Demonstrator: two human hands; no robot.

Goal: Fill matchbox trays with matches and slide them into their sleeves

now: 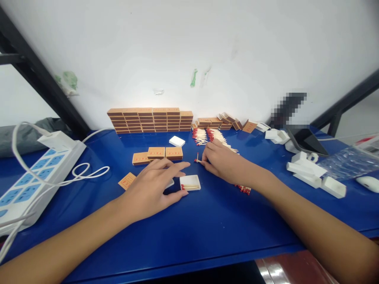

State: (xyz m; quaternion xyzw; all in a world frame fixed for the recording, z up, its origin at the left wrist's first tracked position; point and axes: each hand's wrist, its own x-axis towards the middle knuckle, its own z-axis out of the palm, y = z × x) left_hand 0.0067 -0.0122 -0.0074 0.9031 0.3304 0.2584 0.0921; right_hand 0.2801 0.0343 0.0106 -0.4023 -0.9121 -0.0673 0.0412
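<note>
My left hand [156, 183] rests low over the blue table, thumb and fingers spread at the left side of a white matchbox tray [197, 180]. Several red-headed matches [191, 187] lie along the near side inside that tray. Behind and right of it, my right hand [217, 157] pinches matches [197, 160] between thumb and fingers; how many is unclear. Just beyond this hand are piles of loose matches [213, 135]. More match heads [244, 190] show under my right forearm. A second white tray is partly hidden by my left fingers.
A wall of stacked matchboxes [148, 120] stands at the back. Closer are several matchboxes [156, 153], a sleeve [127, 180] and a white tray [177, 141]. At right lie white trays [308, 169] and a phone [306, 140]; at left, a power strip [44, 177] with cables.
</note>
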